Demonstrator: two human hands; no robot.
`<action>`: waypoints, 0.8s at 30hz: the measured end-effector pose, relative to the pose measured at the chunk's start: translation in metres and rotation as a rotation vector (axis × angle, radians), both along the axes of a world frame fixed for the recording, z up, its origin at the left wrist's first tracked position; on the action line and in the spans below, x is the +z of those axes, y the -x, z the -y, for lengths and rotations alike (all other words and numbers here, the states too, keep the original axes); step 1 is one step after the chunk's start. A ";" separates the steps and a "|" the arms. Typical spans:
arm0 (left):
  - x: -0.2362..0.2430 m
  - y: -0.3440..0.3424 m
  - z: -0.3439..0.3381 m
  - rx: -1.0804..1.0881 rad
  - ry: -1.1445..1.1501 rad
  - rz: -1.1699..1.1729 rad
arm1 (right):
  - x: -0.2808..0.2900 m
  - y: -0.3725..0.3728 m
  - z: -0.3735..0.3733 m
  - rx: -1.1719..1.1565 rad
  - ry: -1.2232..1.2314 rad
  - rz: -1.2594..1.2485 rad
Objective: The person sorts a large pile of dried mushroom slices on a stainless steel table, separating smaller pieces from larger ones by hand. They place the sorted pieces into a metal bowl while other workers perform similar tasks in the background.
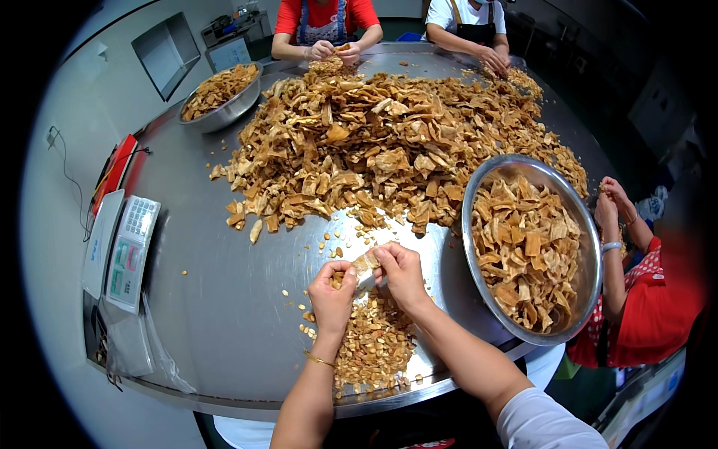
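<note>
My left hand (332, 293) and my right hand (400, 275) meet near the front of the steel table, fingers closed on one pale, dried brown slice (366, 263) stretched between them. Its kind I cannot make out. Directly below my hands lies a heap of small broken bits (374, 344), light tan and brown, reaching down to the table's near edge. Beyond my hands rises a large pile of dried brown slices (389, 150), curled and uneven. To the right of my right hand stands a wide steel bowl (473, 247) filled with similar slices.
A second steel bowl (243, 105) of slices stands at the far left. Along the left edge are a digital scale (131, 254) and a plastic bag (153, 344). Two people work across the steel table (224, 299); another person's arm (615, 262) is at the right.
</note>
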State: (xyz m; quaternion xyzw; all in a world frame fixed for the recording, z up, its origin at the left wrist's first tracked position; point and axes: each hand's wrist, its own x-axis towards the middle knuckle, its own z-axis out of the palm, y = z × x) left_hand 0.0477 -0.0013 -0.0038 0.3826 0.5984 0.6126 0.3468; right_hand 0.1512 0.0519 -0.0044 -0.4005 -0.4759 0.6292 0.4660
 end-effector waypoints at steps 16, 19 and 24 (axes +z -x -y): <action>0.005 0.020 -0.007 -0.315 0.201 0.450 | 0.011 -0.002 -0.001 0.097 -0.193 0.236; 0.004 0.019 -0.002 -0.245 0.136 0.621 | 0.018 0.003 -0.013 0.018 0.082 0.050; 0.003 0.023 -0.004 -0.187 0.038 0.864 | 0.027 0.018 -0.110 -0.411 -0.762 0.882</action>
